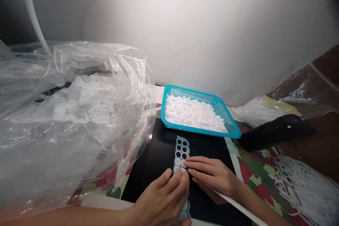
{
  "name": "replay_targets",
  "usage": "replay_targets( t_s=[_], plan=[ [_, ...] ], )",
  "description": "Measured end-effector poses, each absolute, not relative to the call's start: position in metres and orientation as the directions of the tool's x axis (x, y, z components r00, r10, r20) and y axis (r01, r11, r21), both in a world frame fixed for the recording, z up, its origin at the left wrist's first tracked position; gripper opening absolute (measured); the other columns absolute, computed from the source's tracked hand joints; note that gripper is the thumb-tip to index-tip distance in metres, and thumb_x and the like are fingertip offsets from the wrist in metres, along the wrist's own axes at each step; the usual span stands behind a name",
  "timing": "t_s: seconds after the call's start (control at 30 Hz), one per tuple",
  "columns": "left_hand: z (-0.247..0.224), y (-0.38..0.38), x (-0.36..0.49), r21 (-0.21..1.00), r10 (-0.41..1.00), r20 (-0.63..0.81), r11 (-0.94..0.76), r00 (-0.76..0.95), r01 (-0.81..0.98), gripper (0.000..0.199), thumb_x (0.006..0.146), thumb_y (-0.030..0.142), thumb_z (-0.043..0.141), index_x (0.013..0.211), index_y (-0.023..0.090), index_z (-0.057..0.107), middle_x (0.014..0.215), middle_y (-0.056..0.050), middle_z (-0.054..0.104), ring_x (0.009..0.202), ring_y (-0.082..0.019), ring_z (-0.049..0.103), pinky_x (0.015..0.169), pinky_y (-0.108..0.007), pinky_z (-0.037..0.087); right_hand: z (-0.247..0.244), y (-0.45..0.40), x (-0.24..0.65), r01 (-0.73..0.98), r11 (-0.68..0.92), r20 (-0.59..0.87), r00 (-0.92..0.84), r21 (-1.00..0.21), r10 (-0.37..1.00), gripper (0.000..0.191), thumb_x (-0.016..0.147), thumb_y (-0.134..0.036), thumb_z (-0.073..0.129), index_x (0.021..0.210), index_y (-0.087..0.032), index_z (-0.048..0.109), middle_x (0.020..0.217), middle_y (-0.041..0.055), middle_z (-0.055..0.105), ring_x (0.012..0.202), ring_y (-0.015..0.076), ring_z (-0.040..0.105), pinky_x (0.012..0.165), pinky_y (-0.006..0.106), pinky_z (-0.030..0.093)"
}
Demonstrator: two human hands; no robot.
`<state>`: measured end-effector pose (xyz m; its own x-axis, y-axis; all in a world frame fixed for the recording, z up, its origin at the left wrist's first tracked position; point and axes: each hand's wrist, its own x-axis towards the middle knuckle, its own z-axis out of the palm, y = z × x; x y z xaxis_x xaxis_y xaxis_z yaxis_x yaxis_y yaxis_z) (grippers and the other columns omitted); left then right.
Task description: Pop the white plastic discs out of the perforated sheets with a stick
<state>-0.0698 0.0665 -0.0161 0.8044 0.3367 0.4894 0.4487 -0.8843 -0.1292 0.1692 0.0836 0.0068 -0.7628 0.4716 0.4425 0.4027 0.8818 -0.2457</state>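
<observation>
A translucent strip (pixel 181 155) with round pockets runs down the black mat (pixel 156 169). Its upper pockets look dark, while pale round discs fill those near my hands. My left hand (pixel 161 197) pinches the strip low down, and its lower end shows below that hand. Fingertips of my right hand (pixel 209 174) meet the strip's edge beside a white disc (pixel 183 163). My fingers hide part of the strip. A turquoise plastic basket (pixel 233 132) holds a heap of white round discs (pixel 193 113) just beyond the strip.
A large clear plastic bag (pixel 79 127) of white sheets fills the left side. On the right lie a black object (pixel 275 132), a bag of white discs (pixel 254 112), and tangled perforated white waste (pixel 304 187) on camouflage-patterned cloth (pixel 259 180). A white wall (pixel 212 31) stands behind.
</observation>
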Motion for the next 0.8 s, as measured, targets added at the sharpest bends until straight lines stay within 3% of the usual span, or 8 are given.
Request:
replay_targets(
  t_s=[0.33, 0.6, 0.8],
  plan=[
    [-0.02, 0.066, -0.066, -0.12, 0.266, 0.555, -0.912, 0.788, 0.392, 0.045, 0.095, 0.04, 0.044, 0.111, 0.003, 0.065, 0.112, -0.016, 0.067, 0.104, -0.026, 0.059, 0.095, -0.035, 0.042, 0.005, 0.083, 0.169, 0.43, 0.875, 0.415, -0.771, -0.221, 0.484, 0.028, 0.089, -0.008, 0.056, 0.116, -0.011, 0.06, 0.117, 0.0165, 0.069, 0.119, 0.0231, 0.06, 0.093, 0.036, 0.057],
    [-0.017, 0.065, -0.064, -0.142, 0.246, 0.568, -0.911, 0.785, 0.388, 0.043, 0.096, 0.035, 0.042, 0.108, 0.002, 0.067, 0.109, -0.018, 0.069, 0.101, -0.027, 0.062, 0.088, -0.035, 0.044, 0.004, 0.082, 0.166, 0.454, 0.887, 0.394, -0.802, -0.084, 0.448, 0.025, 0.093, -0.01, 0.05, 0.116, -0.01, 0.061, 0.123, 0.0176, 0.065, 0.125, 0.0255, 0.055, 0.097, 0.038, 0.055],
    [-0.015, 0.066, -0.063, -0.156, 0.231, 0.569, -0.912, 0.789, 0.38, 0.044, 0.095, 0.035, 0.044, 0.108, 0.0, 0.067, 0.108, -0.019, 0.069, 0.099, -0.028, 0.064, 0.084, -0.035, 0.045, -0.002, 0.079, 0.162, 0.527, 0.828, 0.479, -0.686, -0.191, 0.548, 0.035, 0.094, -0.005, 0.044, 0.127, -0.009, 0.054, 0.126, 0.0196, 0.062, 0.124, 0.0241, 0.056, 0.099, 0.036, 0.054]
  ],
)
